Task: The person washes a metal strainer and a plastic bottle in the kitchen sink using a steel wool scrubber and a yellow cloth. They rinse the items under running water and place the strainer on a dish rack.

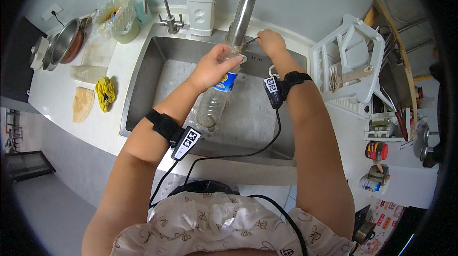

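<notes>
My left hand grips a clear plastic bottle with a blue label near its neck. The bottle leans over the stainless steel sink, its neck up at the spout of a curved metal faucet. Whether water is running cannot be told. Fingers of my right hand pinch the end of the thin faucet lever, just right of the faucet base. Some clear wrinkled plastic or water lies beside the bottle's lower end; which one is unclear.
A white pump bottle and a small double-handled tap stand behind the sink. On the left counter are a bag-lined bin, a yellow cloth and metal pans. A white dish rack stands on the right.
</notes>
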The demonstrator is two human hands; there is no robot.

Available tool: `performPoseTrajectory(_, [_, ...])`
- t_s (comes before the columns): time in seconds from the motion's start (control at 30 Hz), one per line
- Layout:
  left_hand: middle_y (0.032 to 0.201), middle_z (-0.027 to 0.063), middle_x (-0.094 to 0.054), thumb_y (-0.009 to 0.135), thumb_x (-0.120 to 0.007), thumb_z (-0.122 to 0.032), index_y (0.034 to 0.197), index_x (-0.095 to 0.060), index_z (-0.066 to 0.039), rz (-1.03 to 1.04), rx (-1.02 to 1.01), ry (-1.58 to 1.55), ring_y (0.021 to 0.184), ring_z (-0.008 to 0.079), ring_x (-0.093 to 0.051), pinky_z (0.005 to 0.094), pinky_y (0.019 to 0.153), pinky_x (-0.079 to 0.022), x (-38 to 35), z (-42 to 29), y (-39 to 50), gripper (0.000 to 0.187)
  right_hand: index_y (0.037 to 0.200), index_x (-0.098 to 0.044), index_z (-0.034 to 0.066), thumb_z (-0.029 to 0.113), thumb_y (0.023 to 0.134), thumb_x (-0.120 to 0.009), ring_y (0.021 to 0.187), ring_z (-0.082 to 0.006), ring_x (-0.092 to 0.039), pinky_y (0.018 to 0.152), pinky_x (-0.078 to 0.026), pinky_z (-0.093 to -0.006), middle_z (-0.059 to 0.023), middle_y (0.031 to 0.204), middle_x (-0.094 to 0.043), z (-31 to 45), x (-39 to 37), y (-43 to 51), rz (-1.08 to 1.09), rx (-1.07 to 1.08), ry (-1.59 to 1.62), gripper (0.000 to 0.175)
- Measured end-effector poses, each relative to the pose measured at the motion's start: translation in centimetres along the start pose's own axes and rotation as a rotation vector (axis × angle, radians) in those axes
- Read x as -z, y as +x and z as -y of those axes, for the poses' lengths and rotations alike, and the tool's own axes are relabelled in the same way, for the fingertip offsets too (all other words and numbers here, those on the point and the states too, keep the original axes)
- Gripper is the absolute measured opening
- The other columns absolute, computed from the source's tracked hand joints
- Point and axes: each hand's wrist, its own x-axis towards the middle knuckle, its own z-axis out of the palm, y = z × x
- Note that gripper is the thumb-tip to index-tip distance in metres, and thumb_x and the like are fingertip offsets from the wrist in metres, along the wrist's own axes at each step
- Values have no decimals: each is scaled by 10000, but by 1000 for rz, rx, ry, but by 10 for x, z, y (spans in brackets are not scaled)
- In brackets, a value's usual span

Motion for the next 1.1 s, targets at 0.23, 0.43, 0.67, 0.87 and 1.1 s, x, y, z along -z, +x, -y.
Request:
performPoseTrajectory(0.23, [810,59,-588,675,-648,-237,934,-547,-42,-57,-64,103,749,121,-550,253,689,-435,-4,0,4,339,812,-617,64,166,773,-513,854,-275,-564,729,-463,-362,-117,882,-578,4,3,6,18,120,-143,151])
performPoseTrajectory(0.43, [763,26,-578,702,-671,-240,858,-573,-23,-30,24,125,693,96,-515,241,645,-416,-8,-19,9,285,800,-626,55,113,749,-497,862,-271,-566,740,-464,-355,-115,893,-586,3,0,9,41,159,-195,151])
performPoseTrajectory(0.67, [722,8,-552,712,-673,-251,808,-553,-48,-79,-4,137,660,75,-490,228,609,-401,-7,-20,4,254,773,-624,58,129,739,-521,852,-276,-562,737,-455,-360,-113,862,-589,1,-1,9,25,143,-142,130])
performPoseTrajectory(0.87, [723,0,-536,713,-674,-225,804,-524,-53,-18,-6,61,670,77,-481,221,623,-399,-2,-21,-8,245,853,-631,45,63,754,-460,901,-272,-566,750,-474,-359,-117,946,-589,0,3,12,79,151,-169,199])
performPoseTrajectory(1.1, [727,-17,-530,721,-668,-202,801,-529,-59,-14,-24,28,670,62,-468,212,628,-395,1,-17,-9,215,793,-622,44,120,744,-516,858,-284,-569,728,-467,-367,-123,891,-590,2,7,14,70,136,-168,139])
